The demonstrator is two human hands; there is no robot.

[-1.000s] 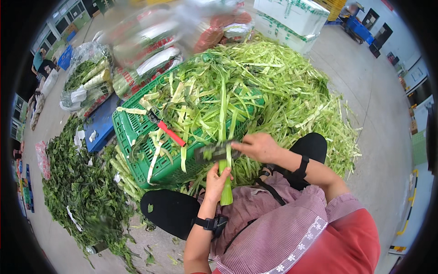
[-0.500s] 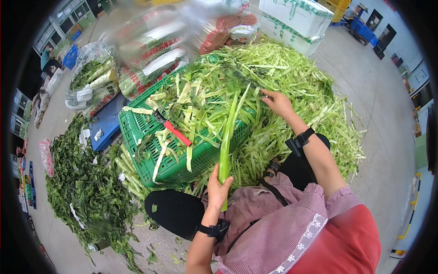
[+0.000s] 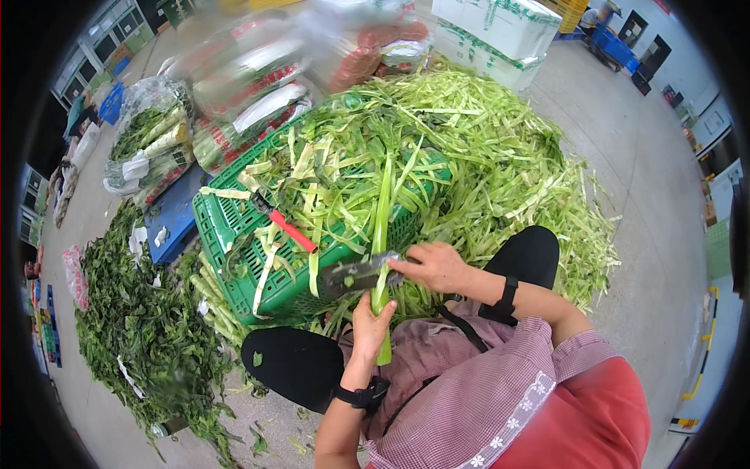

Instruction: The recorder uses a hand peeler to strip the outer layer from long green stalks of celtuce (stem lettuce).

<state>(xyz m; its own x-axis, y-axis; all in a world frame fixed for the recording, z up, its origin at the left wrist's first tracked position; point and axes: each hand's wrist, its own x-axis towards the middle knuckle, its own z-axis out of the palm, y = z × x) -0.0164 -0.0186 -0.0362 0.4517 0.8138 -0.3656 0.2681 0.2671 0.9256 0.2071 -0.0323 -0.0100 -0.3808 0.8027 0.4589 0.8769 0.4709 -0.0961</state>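
My left hand (image 3: 369,322) grips the lower end of a long pale green stalk (image 3: 381,234) that stands nearly upright in front of me. My right hand (image 3: 436,266) holds a wide-bladed knife (image 3: 355,273), its blade lying flat across the stalk just above my left hand. Behind the stalk stands a green plastic crate (image 3: 234,250) covered with green peel strips (image 3: 344,172). A red-handled tool (image 3: 286,225) lies on the crate's top.
A big heap of pale green trimmings (image 3: 508,156) spreads behind and to the right. Dark leafy waste (image 3: 133,313) covers the floor at left. Peeled stalks (image 3: 212,293) lie beside the crate. A blue crate (image 3: 173,213), bagged stalks (image 3: 148,141) and white boxes (image 3: 500,23) stand farther back.
My right hand came back from the heap of trimmings and set the knife across the stalk near my left hand. The stalk stayed upright in my left hand.
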